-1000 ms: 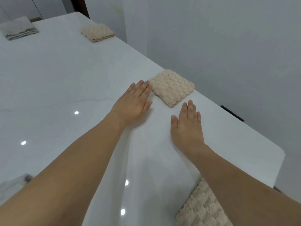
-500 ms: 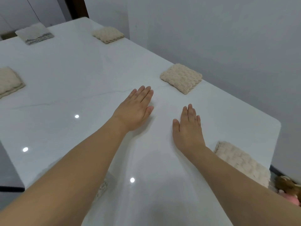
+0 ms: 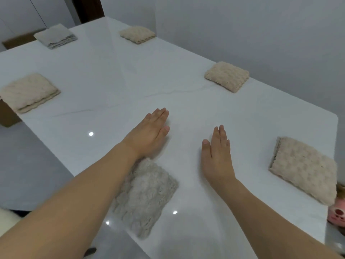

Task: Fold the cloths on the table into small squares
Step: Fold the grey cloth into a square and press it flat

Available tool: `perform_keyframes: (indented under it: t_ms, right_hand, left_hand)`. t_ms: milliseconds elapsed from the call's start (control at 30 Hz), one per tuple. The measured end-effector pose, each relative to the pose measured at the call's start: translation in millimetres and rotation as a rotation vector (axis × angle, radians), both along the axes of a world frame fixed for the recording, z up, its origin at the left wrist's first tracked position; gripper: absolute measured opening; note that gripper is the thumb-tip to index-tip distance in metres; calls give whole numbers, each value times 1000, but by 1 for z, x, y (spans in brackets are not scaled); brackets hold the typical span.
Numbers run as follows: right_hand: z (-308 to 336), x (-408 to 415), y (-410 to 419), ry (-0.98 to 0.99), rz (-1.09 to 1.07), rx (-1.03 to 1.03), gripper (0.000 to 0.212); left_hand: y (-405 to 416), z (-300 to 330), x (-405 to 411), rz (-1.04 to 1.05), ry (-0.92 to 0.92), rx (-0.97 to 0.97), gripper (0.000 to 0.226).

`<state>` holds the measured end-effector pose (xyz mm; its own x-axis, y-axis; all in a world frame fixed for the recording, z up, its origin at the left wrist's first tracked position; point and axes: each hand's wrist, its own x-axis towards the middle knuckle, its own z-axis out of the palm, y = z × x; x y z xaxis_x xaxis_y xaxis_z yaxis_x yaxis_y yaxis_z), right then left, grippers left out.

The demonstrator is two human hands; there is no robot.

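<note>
Several folded cloth squares lie around the white table. A grey one sits near the front, partly under my left forearm. Beige ones lie at the right front, the right edge, the far back and the left edge. A grey-white one lies at the back left. My left hand and my right hand rest flat on the bare tabletop, fingers straight, holding nothing.
A pink toy peeks in at the right edge beyond the table corner. Grey walls stand close behind the table's right side. A brown box sits beside the left edge, and floor shows at the lower left.
The view has pulled back and tilted, bringing more cloths into sight, including the grey one under my left forearm. Both hands stay flat on the table.
</note>
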<state>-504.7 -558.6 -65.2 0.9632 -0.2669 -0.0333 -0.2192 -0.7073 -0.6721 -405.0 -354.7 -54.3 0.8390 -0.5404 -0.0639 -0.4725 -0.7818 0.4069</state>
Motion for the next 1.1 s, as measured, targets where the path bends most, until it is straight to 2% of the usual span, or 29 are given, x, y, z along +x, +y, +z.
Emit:
perform_keyframes:
  t_ms: [200, 500, 600, 667, 933, 1000, 1100]
  right_hand:
    - [-9, -45, 70, -34, -150, 225, 55]
    - [-8, -83, 128, -128, -273, 474, 51]
    - [-8, -83, 145, -150, -299, 540, 51]
    - [-8, -82, 152, -160, -297, 525, 51]
    - [-14, -80, 155, -159, -262, 441, 51]
    - [-17, -79, 153, -128, -208, 329, 53]
    - [-24, -78, 143, -9, -117, -42, 57]
  left_hand:
    - [60, -4, -28, 36, 186, -217, 56]
    - [104, -16, -62, 112, 460, -621, 48]
    - [114, -20, -66, 95, 512, -702, 53]
    - [118, -22, -70, 82, 527, -719, 58]
    - [111, -25, -82, 19, 584, -723, 51]
    - [113, -24, -81, -16, 528, -650, 47]
    - [117, -27, -78, -136, 317, -375, 51]
